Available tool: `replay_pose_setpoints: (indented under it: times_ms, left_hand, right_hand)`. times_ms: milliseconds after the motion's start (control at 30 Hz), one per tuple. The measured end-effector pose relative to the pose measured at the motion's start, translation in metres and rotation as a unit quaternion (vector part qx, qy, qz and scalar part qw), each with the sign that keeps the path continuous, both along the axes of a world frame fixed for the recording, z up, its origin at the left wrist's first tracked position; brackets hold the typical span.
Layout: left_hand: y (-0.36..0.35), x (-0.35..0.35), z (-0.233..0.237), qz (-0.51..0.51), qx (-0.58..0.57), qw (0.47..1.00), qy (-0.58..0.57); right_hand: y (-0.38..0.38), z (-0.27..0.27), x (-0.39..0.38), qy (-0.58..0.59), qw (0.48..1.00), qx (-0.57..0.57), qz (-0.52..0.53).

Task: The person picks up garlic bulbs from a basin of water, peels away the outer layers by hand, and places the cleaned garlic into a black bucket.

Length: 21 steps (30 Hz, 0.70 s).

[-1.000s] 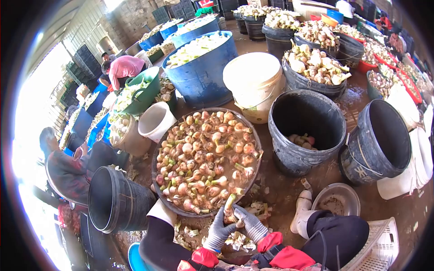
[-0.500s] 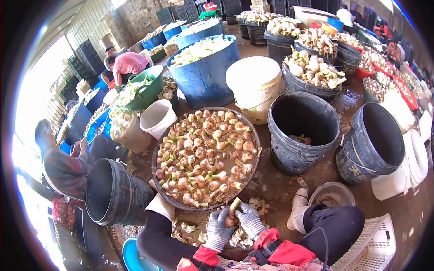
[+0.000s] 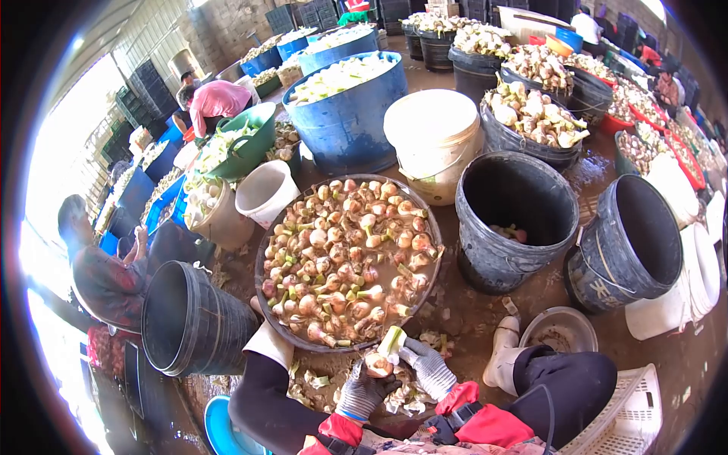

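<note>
In my gloved left hand (image 3: 359, 393) is a garlic bulb (image 3: 378, 365), held low between my knees with its cut pale-green stem (image 3: 392, 340) pointing up. The fingers of my gloved right hand (image 3: 427, 368) close on the stem side of the same bulb. Loose garlic skins (image 3: 409, 396) lie on the floor beneath both hands. Just beyond them stands a wide round tub (image 3: 267, 315) of muddy water, full of unpeeled garlic bulbs (image 3: 349, 258).
A black bucket (image 3: 485, 262) with a few bulbs inside stands right of the tub, beside another dark bucket (image 3: 607, 277). A metal bowl (image 3: 585, 334) sits by my right boot. At left are a tilted black bucket (image 3: 216, 322) and a seated person (image 3: 106, 277). Blue vats (image 3: 341, 125) stand behind.
The bulb has turned more upright in my left hand, showing a paler surface and stem. My right hand has shifted slightly right and down. The view has moved a little.
</note>
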<state>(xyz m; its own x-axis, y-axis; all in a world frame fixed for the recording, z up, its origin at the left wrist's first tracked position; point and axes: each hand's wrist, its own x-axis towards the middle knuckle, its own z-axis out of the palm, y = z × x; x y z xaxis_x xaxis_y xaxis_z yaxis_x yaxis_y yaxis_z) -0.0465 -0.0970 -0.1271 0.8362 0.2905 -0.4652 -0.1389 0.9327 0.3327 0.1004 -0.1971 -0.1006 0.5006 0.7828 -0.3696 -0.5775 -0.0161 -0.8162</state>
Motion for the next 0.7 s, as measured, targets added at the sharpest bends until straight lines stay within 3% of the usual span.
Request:
replay_pose_setpoints:
  times_ms: [67, 133, 200, 233, 267, 300, 333, 400, 433, 467, 500, 533, 567, 600, 700]
  left_hand:
    - [0.001, -0.001, -0.003, -0.019, 0.032, 0.999, 0.026]
    - [0.002, 0.002, 0.002, -0.037, 0.03, 0.996, 0.077]
    - [-0.001, 0.005, 0.001, -0.053, 0.029, 0.99, 0.127]
    - [-0.007, 0.007, -0.002, -0.04, 0.429, 0.878, 0.206]
    - [-0.01, 0.008, -0.004, -0.02, 0.753, 0.609, 0.249]
    - [-0.011, 0.016, 0.037, -0.087, 0.821, 0.489, 0.281]
    - [-0.01, 0.016, 0.034, -0.086, 0.821, 0.488, 0.282]
    - [-0.004, 0.017, 0.022, -0.053, 0.77, 0.583, 0.253]
    - [-0.006, 0.02, 0.014, 0.019, 0.578, 0.787, 0.215]
    - [0.002, 0.018, 0.01, 0.038, 0.395, 0.896, 0.2]
    - [0.016, 0.013, -0.002, 0.028, 0.191, 0.968, 0.161]
    - [0.027, 0.007, -0.013, 0.018, -0.021, 0.994, 0.11]
    - [0.022, 0.018, -0.013, 0.062, -0.006, 0.98, 0.19]
    - [0.022, 0.013, -0.023, 0.075, 0.072, 0.97, 0.218]
    - [0.003, 0.011, -0.002, 0.078, 0.124, 0.951, 0.271]
  right_hand:
    - [0.0, -0.012, -0.005, 0.021, 0.999, 0.04, -0.008]
    - [0.005, -0.041, -0.011, 0.077, 0.997, -0.026, 0.015]
    - [0.004, -0.03, -0.012, 0.083, 0.995, -0.057, -0.012]
    - [0.005, -0.029, -0.013, 0.094, 0.993, -0.064, -0.043]
    - [0.005, -0.029, -0.014, 0.105, 0.989, -0.072, -0.074]
    - [0.007, -0.033, -0.015, 0.1, 0.99, -0.067, -0.08]
    - [0.007, -0.037, -0.015, 0.1, 0.99, -0.066, -0.079]
    - [0.007, -0.026, -0.01, 0.027, 0.994, -0.094, -0.055]
    - [0.002, -0.013, -0.006, 0.028, 0.996, -0.063, -0.064]
    - [0.002, -0.008, -0.005, 0.073, 0.993, -0.047, -0.08]
    - [0.001, -0.017, -0.007, 0.106, 0.992, -0.021, -0.065]
    - [0.002, -0.026, -0.009, 0.138, 0.989, 0.005, -0.05]
    - [0.005, -0.027, -0.011, 0.138, 0.989, 0.007, -0.046]
    - [0.007, -0.028, -0.012, 0.135, 0.99, 0.005, -0.047]
    - [0.005, -0.023, -0.011, 0.123, 0.991, 0.004, -0.045]
